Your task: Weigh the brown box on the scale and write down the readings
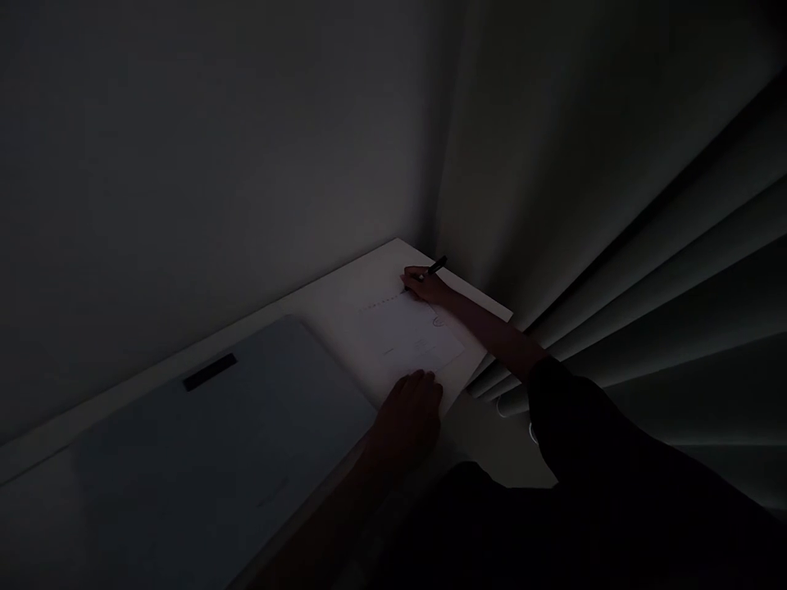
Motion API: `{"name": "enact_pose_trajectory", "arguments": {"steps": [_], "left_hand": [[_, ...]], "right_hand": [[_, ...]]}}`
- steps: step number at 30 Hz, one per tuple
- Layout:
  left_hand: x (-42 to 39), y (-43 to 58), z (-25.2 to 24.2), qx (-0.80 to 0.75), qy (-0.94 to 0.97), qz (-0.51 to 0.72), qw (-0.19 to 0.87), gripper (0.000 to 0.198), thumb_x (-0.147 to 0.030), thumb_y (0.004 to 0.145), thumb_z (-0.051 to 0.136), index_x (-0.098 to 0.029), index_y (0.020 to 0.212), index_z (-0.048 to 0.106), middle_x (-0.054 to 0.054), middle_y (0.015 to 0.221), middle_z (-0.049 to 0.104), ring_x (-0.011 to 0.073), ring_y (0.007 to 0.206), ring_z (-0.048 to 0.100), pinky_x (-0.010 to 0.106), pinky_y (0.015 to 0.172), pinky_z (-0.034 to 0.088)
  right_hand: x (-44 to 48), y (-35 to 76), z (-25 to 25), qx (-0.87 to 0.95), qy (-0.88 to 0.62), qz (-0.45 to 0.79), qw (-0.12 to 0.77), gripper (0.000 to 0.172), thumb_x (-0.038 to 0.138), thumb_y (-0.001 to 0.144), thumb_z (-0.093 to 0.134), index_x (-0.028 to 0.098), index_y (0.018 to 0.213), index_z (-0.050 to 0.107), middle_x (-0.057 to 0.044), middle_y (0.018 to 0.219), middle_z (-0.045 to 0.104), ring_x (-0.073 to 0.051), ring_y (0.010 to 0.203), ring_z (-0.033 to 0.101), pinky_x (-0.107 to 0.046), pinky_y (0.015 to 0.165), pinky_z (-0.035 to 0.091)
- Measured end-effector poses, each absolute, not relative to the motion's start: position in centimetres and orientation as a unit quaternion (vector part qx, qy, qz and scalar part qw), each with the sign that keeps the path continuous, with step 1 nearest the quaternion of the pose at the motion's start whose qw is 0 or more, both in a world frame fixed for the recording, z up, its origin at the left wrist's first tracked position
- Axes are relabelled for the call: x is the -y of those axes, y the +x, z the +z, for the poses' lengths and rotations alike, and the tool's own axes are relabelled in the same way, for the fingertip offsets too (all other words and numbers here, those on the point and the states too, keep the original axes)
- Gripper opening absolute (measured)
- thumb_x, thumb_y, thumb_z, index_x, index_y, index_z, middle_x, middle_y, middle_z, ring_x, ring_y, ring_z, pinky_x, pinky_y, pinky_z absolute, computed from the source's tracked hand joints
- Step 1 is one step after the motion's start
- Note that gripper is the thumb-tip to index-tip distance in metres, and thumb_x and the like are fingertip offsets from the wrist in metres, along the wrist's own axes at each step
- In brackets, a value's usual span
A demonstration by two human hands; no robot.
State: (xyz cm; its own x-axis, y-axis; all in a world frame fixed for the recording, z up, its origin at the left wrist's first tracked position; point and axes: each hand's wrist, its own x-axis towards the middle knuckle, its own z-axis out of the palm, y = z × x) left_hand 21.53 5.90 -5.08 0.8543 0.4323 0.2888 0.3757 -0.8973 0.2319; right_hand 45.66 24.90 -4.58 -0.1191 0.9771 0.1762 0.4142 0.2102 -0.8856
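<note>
Beneath the right hand (420, 283) — closed around a dark pen (438, 265) — lies a marked sheet of paper (418, 332) on a white table (329, 307), the left hand (409, 416) at the sheet's near edge, its hold impossible to tell, a flat grey panel (246, 442) beside it.

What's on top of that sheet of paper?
On the sheet of paper are a row of small marks, a round mark and fainter marks. The right hand holds a dark pen at the row's end; what it covers can't be seen.

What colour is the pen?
The pen looks black, though it's dim; it shows best in the head view.
</note>
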Motion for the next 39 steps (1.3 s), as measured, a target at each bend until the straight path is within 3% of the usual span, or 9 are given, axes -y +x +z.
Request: {"name": "enact_pose_trajectory", "arguments": {"steps": [5,17,22,27,30,33,39], "left_hand": [[-6.0,21.5,-5.1,-0.206,0.959,0.178,0.072,0.037,-0.006,0.09,0.049,-0.008,0.122,0.067,0.021,0.132,0.069,0.0369,0.127,0.065,0.054,0.108,0.057],[-6.0,21.4,-5.7,-0.208,0.961,0.173,0.062,0.04,-0.01,0.094,0.043,-0.017,0.127,0.066,0.017,0.136,0.068,0.0342,0.13,0.062,0.055,0.109,0.055],[-5.9,21.5,-5.2,-0.211,0.966,0.146,0.035,0.037,-0.013,0.095,0.047,-0.013,0.127,0.064,0.017,0.137,0.067,0.0334,0.131,0.062,0.05,0.11,0.054],[-5.7,21.6,-4.1,-0.218,0.967,0.119,0.057,0.035,-0.014,0.095,0.05,-0.009,0.126,0.065,0.021,0.138,0.066,0.0344,0.131,0.062,0.052,0.111,0.053],[-5.5,21.6,-3.6,-0.231,0.966,0.103,0.06,0.037,-0.014,0.096,0.048,-0.008,0.128,0.065,0.02,0.142,0.064,0.0338,0.135,0.059,0.05,0.115,0.051],[-5.3,21.6,-3.1,-0.245,0.964,0.084,0.06,0.041,-0.014,0.096,0.047,-0.009,0.133,0.063,0.02,0.143,0.063,0.0332,0.139,0.057,0.051,0.116,0.05],[-4.8,21.5,-2.0,-0.247,0.966,0.065,0.045,0.043,-0.015,0.099,0.041,-0.005,0.135,0.062,0.019,0.147,0.062,0.0341,0.14,0.056,0.048,0.12,0.047]], "right_hand": [[-25.2,45.7,-4.8,0.658,-0.532,0.346,0.405,0.036,0.042,0.102,0.051,0.023,0.073,0.042,0.006,0.051,0.041,-0.009,0.046,0.039,-0.02,0.047,0.032],[-24.7,45.4,-3.7,0.627,-0.571,0.341,0.406,0.033,0.042,0.102,0.047,0.024,0.075,0.041,0.005,0.052,0.046,-0.011,0.046,0.044,-0.023,0.049,0.037],[-24.3,45.6,-3.0,0.707,-0.547,0.233,0.383,0.031,0.052,0.097,0.056,0.023,0.09,0.053,0.002,0.068,0.059,-0.014,0.064,0.054,-0.023,0.063,0.041],[-24.4,46.2,-2.9,0.795,-0.506,0.13,0.308,0.022,0.032,0.098,0.053,0.018,0.11,0.065,-0.011,0.113,0.07,-0.019,0.094,0.065,-0.028,0.083,0.046],[-24.3,46.3,-2.9,0.809,-0.519,0.108,0.253,0.037,0.011,0.093,0.045,0.017,0.123,0.066,-0.014,0.128,0.068,-0.021,0.103,0.066,-0.03,0.087,0.047],[-24.1,46.3,-3.0,0.827,-0.519,0.083,0.199,0.049,0.002,0.088,0.043,0.016,0.13,0.064,-0.015,0.131,0.067,-0.022,0.104,0.066,-0.03,0.086,0.048],[-24.7,46.1,-3.9,0.869,-0.478,0.024,0.124,0.05,0.002,0.085,0.05,0.012,0.131,0.066,-0.018,0.125,0.065,-0.026,0.111,0.062,-0.033,0.09,0.047]]}}
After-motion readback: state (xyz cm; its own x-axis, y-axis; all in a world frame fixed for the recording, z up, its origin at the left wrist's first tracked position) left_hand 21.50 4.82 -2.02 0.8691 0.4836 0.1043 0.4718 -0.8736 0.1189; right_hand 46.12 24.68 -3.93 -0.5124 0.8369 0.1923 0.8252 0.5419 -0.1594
